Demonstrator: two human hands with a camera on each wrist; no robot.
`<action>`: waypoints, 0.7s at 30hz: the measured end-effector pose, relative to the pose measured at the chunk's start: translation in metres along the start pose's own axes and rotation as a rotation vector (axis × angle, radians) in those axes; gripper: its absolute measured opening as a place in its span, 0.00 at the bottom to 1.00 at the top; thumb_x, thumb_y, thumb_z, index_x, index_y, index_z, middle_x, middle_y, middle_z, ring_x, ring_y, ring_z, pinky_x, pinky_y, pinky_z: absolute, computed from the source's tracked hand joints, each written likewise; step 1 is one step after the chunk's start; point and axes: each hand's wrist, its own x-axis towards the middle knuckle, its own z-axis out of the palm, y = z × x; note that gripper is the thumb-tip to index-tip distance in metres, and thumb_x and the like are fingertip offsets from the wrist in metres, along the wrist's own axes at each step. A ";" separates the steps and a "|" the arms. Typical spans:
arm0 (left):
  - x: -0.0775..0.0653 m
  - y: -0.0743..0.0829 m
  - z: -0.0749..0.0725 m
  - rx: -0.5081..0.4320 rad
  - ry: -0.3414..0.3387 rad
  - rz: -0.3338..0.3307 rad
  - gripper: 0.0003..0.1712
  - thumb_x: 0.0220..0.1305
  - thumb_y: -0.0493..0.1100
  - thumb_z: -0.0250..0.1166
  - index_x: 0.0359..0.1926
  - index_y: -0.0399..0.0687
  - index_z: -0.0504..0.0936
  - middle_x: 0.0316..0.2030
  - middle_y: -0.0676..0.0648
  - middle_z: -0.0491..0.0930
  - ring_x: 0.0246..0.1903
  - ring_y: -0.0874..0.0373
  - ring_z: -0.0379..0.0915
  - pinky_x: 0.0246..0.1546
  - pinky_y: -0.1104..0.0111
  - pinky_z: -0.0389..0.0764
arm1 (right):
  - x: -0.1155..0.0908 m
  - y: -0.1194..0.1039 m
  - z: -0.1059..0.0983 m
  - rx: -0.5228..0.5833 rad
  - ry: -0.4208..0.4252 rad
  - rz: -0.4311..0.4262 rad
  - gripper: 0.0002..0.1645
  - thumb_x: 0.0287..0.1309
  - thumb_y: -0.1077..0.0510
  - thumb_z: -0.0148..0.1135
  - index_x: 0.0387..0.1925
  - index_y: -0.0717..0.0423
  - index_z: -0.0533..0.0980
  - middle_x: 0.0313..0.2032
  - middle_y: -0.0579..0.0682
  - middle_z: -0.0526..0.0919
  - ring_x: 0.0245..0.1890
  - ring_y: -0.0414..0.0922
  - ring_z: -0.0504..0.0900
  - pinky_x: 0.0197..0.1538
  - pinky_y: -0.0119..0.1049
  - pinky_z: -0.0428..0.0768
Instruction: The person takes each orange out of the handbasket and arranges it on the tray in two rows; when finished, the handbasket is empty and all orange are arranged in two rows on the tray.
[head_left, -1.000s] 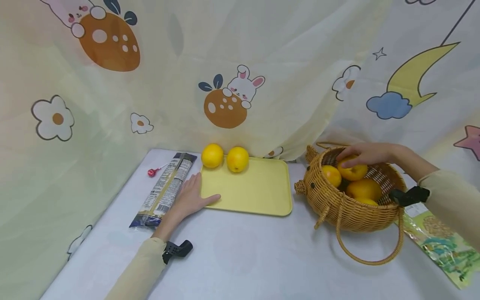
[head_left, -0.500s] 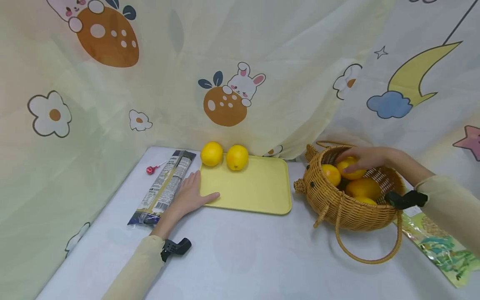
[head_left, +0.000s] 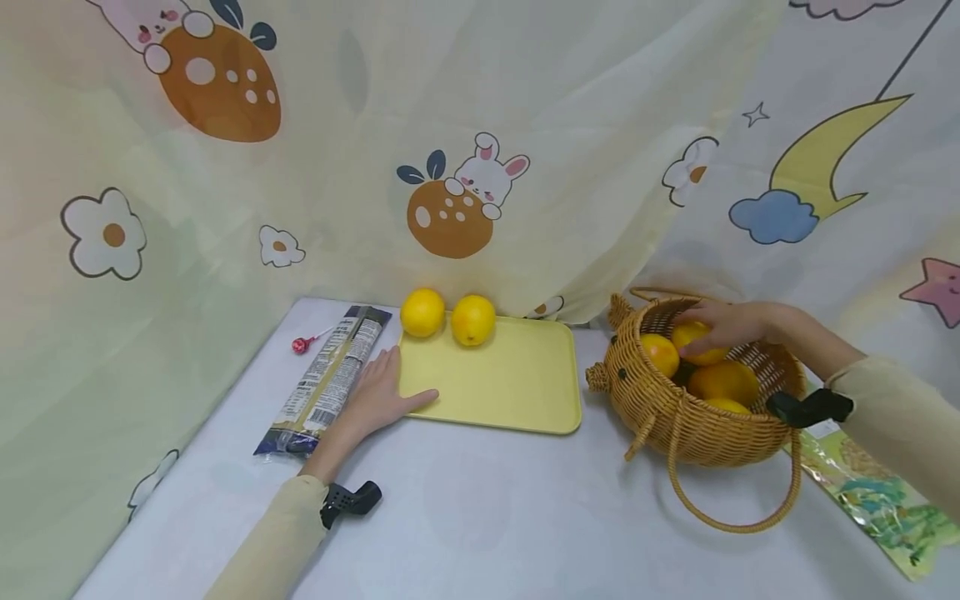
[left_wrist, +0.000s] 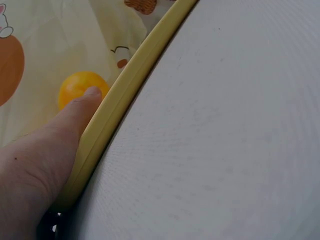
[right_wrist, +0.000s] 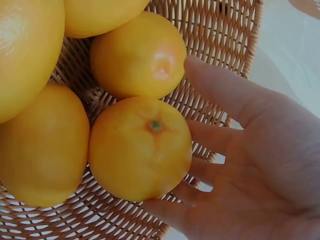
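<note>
My left hand [head_left: 378, 396] rests at the left end of a yellow tray [head_left: 517, 375], its fingers straight and its thumb over the front corner. In the left wrist view the thumb lies along the tray's rim [left_wrist: 117, 102]. My right hand [head_left: 727, 323] is inside a wicker pig-shaped basket [head_left: 705, 437], its fingers spread against an orange [right_wrist: 142, 150] that shows its green stem mark. Its thumb tip is beside a second orange [right_wrist: 135, 55]. Behind the orange some fingertips are hidden. A larger oblong yellow fruit [head_left: 723, 381] lies lower in the basket.
Two oranges, one left [head_left: 422, 312] and one right [head_left: 473, 320], sit at the tray's back edge. Left of the tray lie a long printed packet [head_left: 326, 379] and a red lollipop [head_left: 302, 344]. A green packet [head_left: 877, 492] lies right of the basket, partly under the right arm.
The right thumb has moved lower over the orange, into the space beside the neighbouring one. The left hand stays at the tray. The head view has shifted slightly.
</note>
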 end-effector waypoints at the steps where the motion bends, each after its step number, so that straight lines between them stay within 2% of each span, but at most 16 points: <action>1: 0.000 0.000 0.001 0.000 -0.002 -0.002 0.75 0.46 0.85 0.53 0.76 0.36 0.38 0.77 0.35 0.39 0.77 0.41 0.36 0.77 0.47 0.40 | 0.000 0.000 0.001 -0.007 0.000 -0.003 0.45 0.62 0.42 0.60 0.68 0.68 0.59 0.68 0.76 0.52 0.65 0.74 0.53 0.62 0.74 0.60; 12: 0.002 0.001 0.001 0.009 -0.006 -0.011 0.73 0.48 0.84 0.54 0.76 0.37 0.38 0.77 0.36 0.40 0.77 0.41 0.36 0.77 0.48 0.40 | 0.004 0.006 -0.001 -0.066 -0.012 -0.016 0.50 0.61 0.43 0.61 0.69 0.74 0.55 0.68 0.78 0.48 0.66 0.77 0.49 0.63 0.75 0.56; 21: 0.004 0.000 0.001 0.011 0.001 -0.006 0.74 0.47 0.85 0.53 0.76 0.37 0.38 0.77 0.37 0.40 0.77 0.41 0.37 0.77 0.47 0.41 | 0.014 0.010 -0.002 -0.069 -0.022 -0.034 0.47 0.62 0.41 0.60 0.68 0.70 0.58 0.67 0.75 0.55 0.65 0.72 0.57 0.63 0.71 0.62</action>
